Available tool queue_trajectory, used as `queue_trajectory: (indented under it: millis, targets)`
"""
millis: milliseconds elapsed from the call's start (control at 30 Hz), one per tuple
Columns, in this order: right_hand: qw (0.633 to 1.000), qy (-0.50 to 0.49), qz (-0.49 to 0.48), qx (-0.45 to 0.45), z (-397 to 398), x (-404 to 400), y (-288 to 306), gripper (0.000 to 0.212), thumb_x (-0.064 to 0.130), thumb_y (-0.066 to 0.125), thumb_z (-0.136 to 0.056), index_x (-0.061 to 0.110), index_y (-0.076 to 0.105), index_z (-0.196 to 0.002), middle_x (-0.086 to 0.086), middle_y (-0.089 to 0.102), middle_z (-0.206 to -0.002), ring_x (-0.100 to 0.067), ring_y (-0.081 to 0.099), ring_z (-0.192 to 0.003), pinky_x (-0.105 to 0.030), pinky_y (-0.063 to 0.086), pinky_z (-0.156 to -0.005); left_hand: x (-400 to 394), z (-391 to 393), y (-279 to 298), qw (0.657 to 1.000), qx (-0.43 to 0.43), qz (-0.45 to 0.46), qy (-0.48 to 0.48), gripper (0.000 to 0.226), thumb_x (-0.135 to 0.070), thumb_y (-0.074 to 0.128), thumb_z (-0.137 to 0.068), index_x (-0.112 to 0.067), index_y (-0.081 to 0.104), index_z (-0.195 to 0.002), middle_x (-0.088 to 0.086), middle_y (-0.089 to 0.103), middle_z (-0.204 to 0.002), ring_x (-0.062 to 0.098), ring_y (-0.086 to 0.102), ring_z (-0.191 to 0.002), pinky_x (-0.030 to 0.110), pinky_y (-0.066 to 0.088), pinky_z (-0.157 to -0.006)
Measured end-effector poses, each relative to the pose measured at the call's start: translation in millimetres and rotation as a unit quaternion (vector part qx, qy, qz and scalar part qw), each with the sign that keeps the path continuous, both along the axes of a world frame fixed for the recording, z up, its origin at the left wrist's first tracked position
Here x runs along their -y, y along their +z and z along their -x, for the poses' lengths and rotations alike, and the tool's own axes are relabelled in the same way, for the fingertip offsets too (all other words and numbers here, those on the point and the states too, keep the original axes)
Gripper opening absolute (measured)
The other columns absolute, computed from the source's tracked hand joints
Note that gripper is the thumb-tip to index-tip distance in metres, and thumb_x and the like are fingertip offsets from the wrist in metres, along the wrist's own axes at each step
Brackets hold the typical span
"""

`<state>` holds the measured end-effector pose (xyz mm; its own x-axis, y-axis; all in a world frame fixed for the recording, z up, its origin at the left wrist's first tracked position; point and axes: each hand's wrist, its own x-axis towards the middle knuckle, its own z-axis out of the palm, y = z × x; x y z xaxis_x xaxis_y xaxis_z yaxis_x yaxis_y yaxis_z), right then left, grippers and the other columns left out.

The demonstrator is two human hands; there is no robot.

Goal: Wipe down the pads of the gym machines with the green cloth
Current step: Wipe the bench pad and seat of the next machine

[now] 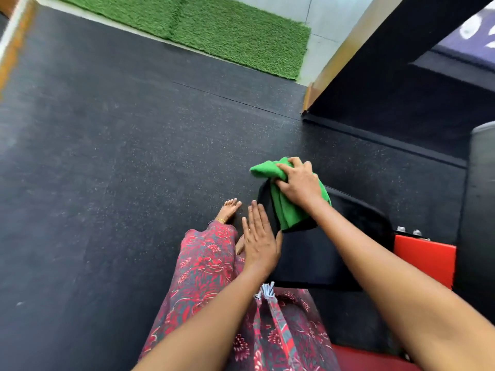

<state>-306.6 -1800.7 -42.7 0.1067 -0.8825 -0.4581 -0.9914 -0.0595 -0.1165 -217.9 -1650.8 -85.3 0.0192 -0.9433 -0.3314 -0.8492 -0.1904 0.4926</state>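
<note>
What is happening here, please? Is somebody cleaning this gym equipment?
Yes. A person is wiping a black pad of a gym machine. The right hand grips a bunched green cloth and presses it on the far end of the pad. The left hand lies open and flat against the pad's near left edge, holding nothing, probably to steady it. The person stands barefoot on dark rubber flooring. A red part of the machine shows at the right.
</note>
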Motion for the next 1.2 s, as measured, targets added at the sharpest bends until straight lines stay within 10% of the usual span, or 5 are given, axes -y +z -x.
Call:
queue_trajectory:
  millis: [133,333,500,933,1200]
  targets:
    - [0.988,0.152,0.020,-0.005,-9,-25,3,0.053,0.039,0.057,-0.088,0.033,0.045,-0.139,-0.003,0.033,-0.148,-0.033,0.035,-0.121,-0.042,0.039,-0.091,-18,5,-6,0.999,0.001,0.053,0.003,0.087,-0.043,0.033,-0.087,0.007,-0.005,-0.147,0.024,-0.007,-0.156,0.033,0.006,-0.145,0.043,0.013,-0.115]
    - [0.989,0.144,0.016,-0.034,-11,3,5,0.046,0.041,0.054,-0.090,0.032,0.049,-0.135,-0.003,0.040,-0.141,-0.032,0.039,-0.119,-0.042,0.042,-0.089,-44,2,-6,0.998,0.018,0.053,-0.040,0.090,-0.050,0.031,-0.085,0.004,-0.006,-0.148,0.020,0.015,-0.153,0.032,0.017,-0.142,0.040,0.010,-0.116]
    - [0.968,0.247,0.037,0.001,-15,-27,0,0.047,0.034,0.065,-0.080,0.026,0.059,-0.126,-0.009,0.047,-0.136,-0.038,0.043,-0.112,-0.046,0.043,-0.084,-43,3,-9,0.998,0.032,0.049,-0.032,0.091,-0.050,0.029,-0.086,0.005,-0.009,-0.147,0.020,-0.011,-0.156,0.030,-0.006,-0.146,0.039,0.003,-0.118]
    - [0.918,0.385,0.095,0.011,-4,-38,-6,0.057,0.057,0.040,-0.078,0.021,0.067,-0.113,-0.004,0.058,-0.131,-0.042,0.052,-0.118,-0.061,0.037,-0.089,-71,6,3,0.998,0.014,0.037,-0.040,0.092,-0.048,0.038,-0.082,-0.001,-0.004,-0.150,0.015,0.018,-0.154,0.024,-0.006,-0.147,0.037,-0.003,-0.120]
    - [0.947,0.306,0.088,-0.029,-26,-61,-4,0.066,0.074,0.037,-0.076,0.026,0.066,-0.110,0.000,0.057,-0.129,-0.040,0.045,-0.118,-0.049,0.036,-0.088,-95,11,10,0.997,-0.005,-0.053,-0.055,0.103,-0.054,0.051,-0.076,-0.001,0.004,-0.150,0.016,0.024,-0.154,0.027,0.018,-0.143,0.036,0.005,-0.118]
